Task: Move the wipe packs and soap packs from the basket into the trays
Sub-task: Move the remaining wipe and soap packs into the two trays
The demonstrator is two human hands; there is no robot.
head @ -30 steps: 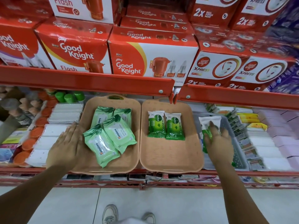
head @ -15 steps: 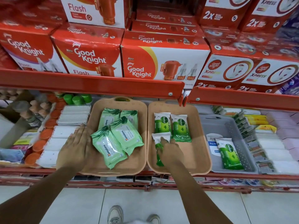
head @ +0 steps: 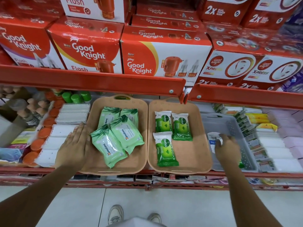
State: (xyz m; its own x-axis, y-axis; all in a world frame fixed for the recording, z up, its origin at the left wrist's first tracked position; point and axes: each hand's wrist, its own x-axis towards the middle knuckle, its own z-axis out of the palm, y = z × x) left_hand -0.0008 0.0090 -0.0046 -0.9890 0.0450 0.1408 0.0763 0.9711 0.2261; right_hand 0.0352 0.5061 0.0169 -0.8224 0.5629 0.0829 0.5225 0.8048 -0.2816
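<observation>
Shelving: red metal shelf [head: 91,79] overhead, stacked with red and white Good Knight boxes [head: 164,58]; the lower shelf carries the trays and basket amid rows of small goods.
Floor: pale tiles [head: 164,203] below, with the person's two shoes showing at the bottom edge.
Left neighbours: white packets [head: 72,115], orange caps and green caps crowd just beside the left tray.
Right neighbours: rows of small sachets and boxes [head: 262,141] press against the basket's right wall.
Left tray: tan tray [head: 141,161] at the shelf's front lip, touching the right tray along their shared side.
Right tray: tan tray [head: 196,153], its right half bare; its right rim sits just beside the basket.
Basket: grey perforated basket [head: 229,122], its far part bare.
Headroom: the upper shelf's edge hangs over the far ends of both trays.
Wipe packs: four pale green Himalaya wipe packs [head: 108,146] in the left tray, the two nearer ones overlapping the two behind.
Soap packs: three green and white Dettol soap packs [head: 165,148] in the right tray, two side by side at the back, one nearer and tilted.
Left hand [head: 73,148]: flat, fingers together, resting on the left tray's left rim.
Right hand [head: 227,149]: down in the basket, fingers curled around a white pack [head: 213,138]; a bit of green shows by the wrist.
</observation>
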